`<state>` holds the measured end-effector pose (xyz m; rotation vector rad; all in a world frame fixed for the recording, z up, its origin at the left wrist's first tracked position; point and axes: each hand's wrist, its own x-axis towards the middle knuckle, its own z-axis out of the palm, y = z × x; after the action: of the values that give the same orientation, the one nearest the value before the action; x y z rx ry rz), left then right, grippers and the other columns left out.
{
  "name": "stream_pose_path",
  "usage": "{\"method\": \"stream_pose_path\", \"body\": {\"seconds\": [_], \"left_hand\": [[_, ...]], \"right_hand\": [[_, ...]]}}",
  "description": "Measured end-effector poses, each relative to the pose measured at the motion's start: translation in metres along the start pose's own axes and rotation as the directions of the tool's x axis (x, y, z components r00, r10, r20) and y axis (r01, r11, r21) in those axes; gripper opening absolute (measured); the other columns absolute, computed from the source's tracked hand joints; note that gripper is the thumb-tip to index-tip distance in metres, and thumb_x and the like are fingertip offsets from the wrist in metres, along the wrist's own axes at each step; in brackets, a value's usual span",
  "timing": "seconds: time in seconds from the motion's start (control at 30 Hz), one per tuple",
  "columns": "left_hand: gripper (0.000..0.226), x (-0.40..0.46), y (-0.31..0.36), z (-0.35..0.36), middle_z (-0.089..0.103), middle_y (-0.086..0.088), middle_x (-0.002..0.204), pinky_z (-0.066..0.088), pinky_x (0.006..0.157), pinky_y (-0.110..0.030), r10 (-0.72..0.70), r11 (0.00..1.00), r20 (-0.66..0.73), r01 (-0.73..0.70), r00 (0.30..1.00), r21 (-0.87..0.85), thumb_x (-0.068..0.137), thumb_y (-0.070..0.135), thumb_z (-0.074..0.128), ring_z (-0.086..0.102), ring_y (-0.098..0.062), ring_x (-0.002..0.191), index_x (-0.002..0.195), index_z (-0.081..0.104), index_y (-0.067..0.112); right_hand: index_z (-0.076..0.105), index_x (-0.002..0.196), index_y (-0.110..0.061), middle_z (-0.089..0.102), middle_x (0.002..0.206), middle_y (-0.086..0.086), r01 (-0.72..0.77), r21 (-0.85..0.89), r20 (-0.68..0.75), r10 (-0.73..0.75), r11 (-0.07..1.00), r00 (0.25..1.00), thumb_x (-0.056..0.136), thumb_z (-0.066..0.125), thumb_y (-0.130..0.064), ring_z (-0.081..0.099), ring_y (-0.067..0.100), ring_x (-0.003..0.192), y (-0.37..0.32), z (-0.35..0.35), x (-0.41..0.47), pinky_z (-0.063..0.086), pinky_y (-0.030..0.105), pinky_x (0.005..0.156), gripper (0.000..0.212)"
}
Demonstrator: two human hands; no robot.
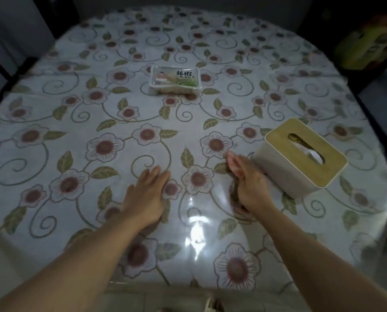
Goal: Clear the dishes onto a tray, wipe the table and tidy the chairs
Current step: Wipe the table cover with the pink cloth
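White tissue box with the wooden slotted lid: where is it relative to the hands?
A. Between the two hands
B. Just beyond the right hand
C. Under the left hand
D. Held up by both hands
B: the white tissue box with the wooden slotted lid sits on the table just beyond the right hand.

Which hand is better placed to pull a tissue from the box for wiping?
Right hand: it hovers open beside the tissue box. The left hand lies flat, farther away.
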<state>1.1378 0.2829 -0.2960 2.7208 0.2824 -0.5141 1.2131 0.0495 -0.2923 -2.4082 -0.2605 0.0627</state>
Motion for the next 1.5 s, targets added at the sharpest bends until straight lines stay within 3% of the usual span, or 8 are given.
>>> {"method": "stream_pose_path", "body": {"seconds": [0.1,0.23,0.43,0.53,0.7,0.93,1.1,1.5], "left_hand": [[0.069,0.003,0.011,0.015,-0.011,0.007,0.16,0.018,0.116,-0.054,-0.037,0.999,-0.026,0.037,0.999,0.027,0.094,0.011,0.04,-0.009,-0.023,0.148,0.151,0.008,0.031],[0.07,0.005,0.014,0.01,-0.011,0.009,0.16,0.018,0.116,-0.053,-0.086,0.996,0.005,0.086,0.996,0.032,0.093,0.005,0.037,-0.009,-0.021,0.148,0.151,0.008,0.032],[0.064,0.007,0.044,-0.001,-0.004,0.004,0.161,0.02,0.117,-0.046,-0.188,0.982,0.051,0.187,0.981,0.033,0.095,0.01,0.037,-0.002,-0.022,0.147,0.152,0.011,0.026],[0.059,0.006,0.067,-0.007,0.004,0.002,0.16,0.023,0.116,-0.045,-0.174,0.984,0.034,0.173,0.984,0.036,0.095,0.012,0.036,0.005,-0.022,0.147,0.15,0.018,0.025],[0.058,0.014,0.124,-0.017,0.014,-0.001,0.158,0.027,0.114,-0.044,-0.054,0.998,-0.008,0.054,0.999,-0.03,0.097,0.017,0.038,0.016,-0.022,0.144,0.15,0.015,0.025],[0.072,0.04,0.195,-0.032,0.021,-0.003,0.155,0.035,0.108,-0.046,0.119,0.987,-0.039,-0.122,0.992,-0.1,0.089,0.016,0.047,0.029,-0.025,0.139,0.15,0.01,0.024],[0.068,0.049,0.217,-0.04,0.011,-0.004,0.159,0.024,0.114,-0.039,0.179,0.984,-0.044,-0.179,0.983,0.006,0.095,0.015,0.044,0.016,-0.028,0.144,0.152,0.008,0.019],[0.065,0.059,0.126,-0.095,0.016,-0.005,0.158,0.029,0.11,-0.038,0.027,0.998,-0.069,-0.024,0.997,0.055,0.092,0.01,0.046,0.024,-0.024,0.142,0.149,0.016,0.018]], "right_hand": [[0.03,0.148,-0.024,0.027,0.153,-0.016,0.044,-0.087,0.033,-0.041,0.995,0.999,0.09,0.045,0.006,0.026,-0.007,0.138,0.02,0.026,-0.003,0.018,0.013,0.114,0.067],[0.053,0.135,-0.019,0.047,0.144,-0.004,0.298,0.093,0.112,-0.307,0.95,0.945,0.08,0.047,0.022,0.039,0.001,0.134,0.005,0.039,-0.055,0.036,0.02,0.109,0.069],[0.065,0.123,-0.02,0.064,0.123,-0.005,0.202,0.392,0.372,-0.355,0.898,0.858,0.087,0.041,0.01,0.062,0.004,0.11,0.014,0.01,-0.073,0.053,0.027,0.092,0.052],[0.072,0.108,-0.022,0.071,0.106,-0.004,0.14,0.279,0.238,-0.21,0.95,0.948,0.093,0.05,-0.001,0.065,0.01,0.102,0.023,-0.018,-0.051,0.053,0.025,0.09,0.034],[0.024,0.149,-0.031,0.03,0.153,-0.008,0.336,-0.142,0.367,-0.266,0.931,0.891,0.086,0.033,-0.025,0.025,0.021,0.143,0.044,-0.041,-0.021,0.022,0.042,0.117,0.063],[0.06,0.12,-0.007,0.058,0.12,0.01,0.126,-0.057,-0.046,-0.129,0.99,0.991,0.084,0.054,-0.017,0.05,0.027,0.114,0.005,-0.124,-0.009,0.041,0.034,0.095,0.038],[0.036,0.133,-0.015,0.043,0.127,0.006,-0.12,-0.473,0.061,0.169,0.873,0.984,0.083,0.065,-0.032,0.037,0.025,0.117,0.014,-0.144,0.007,0.032,0.033,0.098,0.06],[0.048,0.117,-0.009,0.042,0.119,0.009,-0.084,-0.475,0.014,0.103,0.876,0.995,0.083,0.065,-0.018,0.038,0.027,0.113,-0.029,-0.106,0.044,0.031,0.035,0.095,0.038]]}}
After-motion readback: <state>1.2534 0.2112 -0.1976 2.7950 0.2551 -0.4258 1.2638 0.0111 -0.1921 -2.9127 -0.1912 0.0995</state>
